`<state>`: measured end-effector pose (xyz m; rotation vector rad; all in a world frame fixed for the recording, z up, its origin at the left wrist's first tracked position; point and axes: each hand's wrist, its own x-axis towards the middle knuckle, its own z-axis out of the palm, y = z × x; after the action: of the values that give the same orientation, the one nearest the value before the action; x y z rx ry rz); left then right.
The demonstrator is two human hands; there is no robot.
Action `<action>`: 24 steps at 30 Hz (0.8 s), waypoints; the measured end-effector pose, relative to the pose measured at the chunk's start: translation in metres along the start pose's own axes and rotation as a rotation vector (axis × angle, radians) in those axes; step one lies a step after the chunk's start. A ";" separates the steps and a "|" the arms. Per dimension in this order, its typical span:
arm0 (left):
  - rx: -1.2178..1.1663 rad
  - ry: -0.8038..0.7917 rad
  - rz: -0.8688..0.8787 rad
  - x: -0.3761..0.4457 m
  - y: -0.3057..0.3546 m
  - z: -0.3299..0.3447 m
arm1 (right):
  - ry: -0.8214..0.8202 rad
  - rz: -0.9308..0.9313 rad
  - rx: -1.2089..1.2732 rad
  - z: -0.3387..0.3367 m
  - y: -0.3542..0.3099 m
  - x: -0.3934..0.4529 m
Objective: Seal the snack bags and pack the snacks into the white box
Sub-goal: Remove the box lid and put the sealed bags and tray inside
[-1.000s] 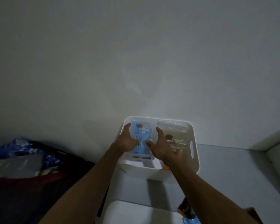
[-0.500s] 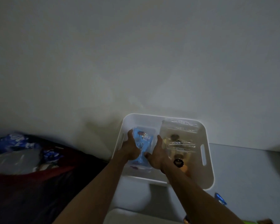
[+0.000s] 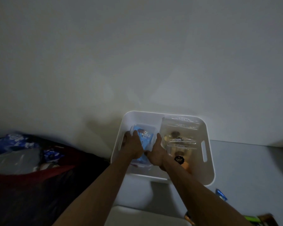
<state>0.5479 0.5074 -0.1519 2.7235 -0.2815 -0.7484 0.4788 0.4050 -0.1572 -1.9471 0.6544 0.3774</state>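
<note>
The task looks well advanced: two clear bags (image 3: 180, 141) already lie in the right half of the white box (image 3: 209, 168), both hands, left (image 3: 133, 146) and right (image 3: 155, 151), grip the blue snack bag (image 3: 145, 138) in its left half, and a blue packet (image 3: 220, 194) waits on the desk (image 3: 243, 168).

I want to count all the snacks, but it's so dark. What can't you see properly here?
- Blue snack bag: head view, its near half sits under the left hand and right hand.
- Clear bags in the white box: too dim to name the snacks.
- Blue packet and things at the bottom edge: cut off.
</note>
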 end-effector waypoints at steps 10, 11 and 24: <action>0.001 0.069 0.063 -0.008 -0.007 0.004 | -0.018 -0.048 -0.003 -0.005 0.001 0.003; -0.009 0.073 0.073 -0.010 -0.008 0.003 | -0.018 -0.050 -0.012 -0.006 0.001 0.002; -0.178 0.258 0.216 -0.101 -0.002 -0.043 | 0.050 -0.183 -0.081 -0.029 -0.021 -0.062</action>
<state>0.4851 0.5455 -0.0706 2.5320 -0.4184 -0.3411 0.4403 0.4036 -0.0964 -2.0796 0.4945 0.2454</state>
